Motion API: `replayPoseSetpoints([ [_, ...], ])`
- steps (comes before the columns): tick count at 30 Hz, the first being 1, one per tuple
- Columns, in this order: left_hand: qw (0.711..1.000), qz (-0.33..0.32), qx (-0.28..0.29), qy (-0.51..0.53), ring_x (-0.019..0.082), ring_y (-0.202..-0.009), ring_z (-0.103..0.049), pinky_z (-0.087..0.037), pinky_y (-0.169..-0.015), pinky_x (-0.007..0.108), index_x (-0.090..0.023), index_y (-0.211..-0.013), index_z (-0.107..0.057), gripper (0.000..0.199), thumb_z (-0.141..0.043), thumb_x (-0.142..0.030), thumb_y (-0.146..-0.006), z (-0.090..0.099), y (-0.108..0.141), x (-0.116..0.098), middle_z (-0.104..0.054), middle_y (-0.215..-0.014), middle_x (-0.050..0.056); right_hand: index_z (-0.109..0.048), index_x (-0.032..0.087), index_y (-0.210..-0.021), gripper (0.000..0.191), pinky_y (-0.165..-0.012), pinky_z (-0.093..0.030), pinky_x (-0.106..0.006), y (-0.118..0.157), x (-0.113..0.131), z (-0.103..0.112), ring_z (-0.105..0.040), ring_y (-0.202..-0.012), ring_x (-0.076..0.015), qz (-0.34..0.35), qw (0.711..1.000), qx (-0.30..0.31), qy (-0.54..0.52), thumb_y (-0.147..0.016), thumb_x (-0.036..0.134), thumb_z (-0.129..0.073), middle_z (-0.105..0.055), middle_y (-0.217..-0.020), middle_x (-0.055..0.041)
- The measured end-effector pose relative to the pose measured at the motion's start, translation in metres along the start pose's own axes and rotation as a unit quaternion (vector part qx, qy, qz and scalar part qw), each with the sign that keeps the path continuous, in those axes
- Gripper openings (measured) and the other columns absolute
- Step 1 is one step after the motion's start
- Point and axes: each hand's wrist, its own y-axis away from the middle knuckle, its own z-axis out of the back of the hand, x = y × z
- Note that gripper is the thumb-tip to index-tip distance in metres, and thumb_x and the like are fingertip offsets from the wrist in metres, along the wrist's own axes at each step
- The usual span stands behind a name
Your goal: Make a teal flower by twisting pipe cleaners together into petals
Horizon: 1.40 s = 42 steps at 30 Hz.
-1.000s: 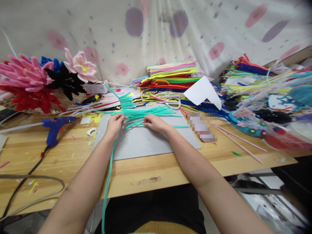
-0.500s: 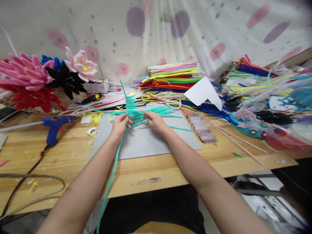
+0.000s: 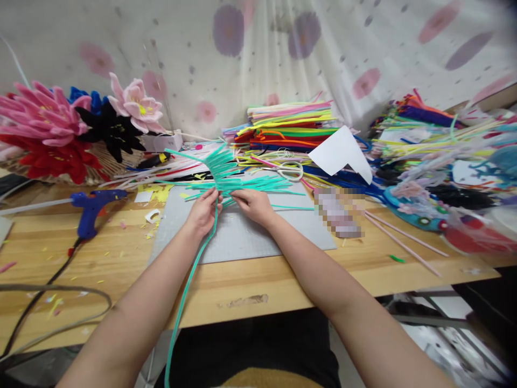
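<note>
My left hand is closed on a fringed piece of teal pipe cleaner, whose many short strands fan out to the right from a bent stem. A long teal tail hangs from this hand past the table's front edge. My right hand has its thumb and fingers pinched together on a teal strand close beside the left hand. Behind it, more cut teal pipe cleaners lie on a grey board. The fingertips partly hide where the strands meet.
A blue glue gun with a black cord rests at left, below fluffy flowers. Stacked coloured pipe cleaners, white-handled scissors and white paper lie behind the board. Pink stems lie at right.
The fringed piece has tilted: its top stem, upright before, now bends over to the left and the strands fan up to the right. My right hand has shifted slightly lower.
</note>
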Motion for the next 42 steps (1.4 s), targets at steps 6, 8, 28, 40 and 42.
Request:
replayPoseSetpoints([
  [6,1.000,0.022,0.014,-0.009,0.004,-0.054,-0.056,-0.040,-0.044,0.010,-0.015,-0.081,-0.059,0.016,-0.058,-0.001,-0.074,-0.003,0.004,0.007,-0.059,-0.064,-0.002,-0.069,0.021,-0.098,0.023,-0.077,-0.045,-0.025,0.001,0.007,-0.003,-0.064,-0.091,-0.0157,-0.011,1.000,-0.010,-0.007,-0.088,0.025,-0.049,-0.070,-0.098,-0.0043],
  [8,1.000,0.013,0.012,-0.021,0.004,-0.053,-0.056,-0.040,-0.044,0.010,-0.015,-0.082,-0.060,0.018,-0.061,-0.001,-0.072,-0.002,0.003,0.007,-0.060,-0.064,-0.002,-0.068,0.021,-0.097,0.022,-0.077,-0.045,-0.025,0.001,0.007,-0.005,-0.064,-0.090,-0.0156,-0.009,1.000,-0.021,-0.012,-0.087,0.025,-0.049,-0.070,-0.097,-0.0042],
  [28,0.993,-0.055,-0.042,-0.096,0.007,-0.052,-0.055,-0.041,-0.043,0.015,-0.015,-0.080,-0.050,0.026,-0.064,-0.006,-0.061,-0.004,0.003,0.010,-0.056,-0.057,-0.005,-0.033,0.022,-0.131,0.080,-0.075,-0.050,-0.035,-0.011,-0.002,-0.006,-0.059,-0.075,-0.0146,-0.210,0.921,-0.037,-0.326,-0.065,0.051,-0.067,-0.054,-0.117,-0.0113],
  [40,0.989,-0.068,0.005,-0.134,0.010,-0.054,-0.058,-0.044,-0.044,0.018,-0.017,-0.079,-0.044,0.035,-0.069,-0.010,-0.056,-0.004,0.007,0.014,-0.055,-0.057,-0.006,-0.029,0.023,-0.130,0.091,-0.063,-0.055,-0.031,-0.014,0.008,0.009,-0.060,-0.081,-0.0172,-0.239,0.871,-0.005,-0.429,-0.052,0.027,-0.075,-0.057,-0.108,-0.0068],
  [42,0.986,-0.079,0.010,-0.145,0.011,-0.056,-0.059,-0.047,-0.047,0.020,-0.017,-0.077,-0.044,0.036,-0.072,-0.013,-0.055,-0.003,0.006,0.016,-0.055,-0.058,-0.006,-0.030,0.023,-0.129,0.089,-0.062,-0.055,-0.031,-0.014,0.010,0.009,-0.060,-0.079,-0.0165,-0.236,0.883,-0.015,-0.406,-0.052,0.024,-0.074,-0.058,-0.106,-0.0060],
])
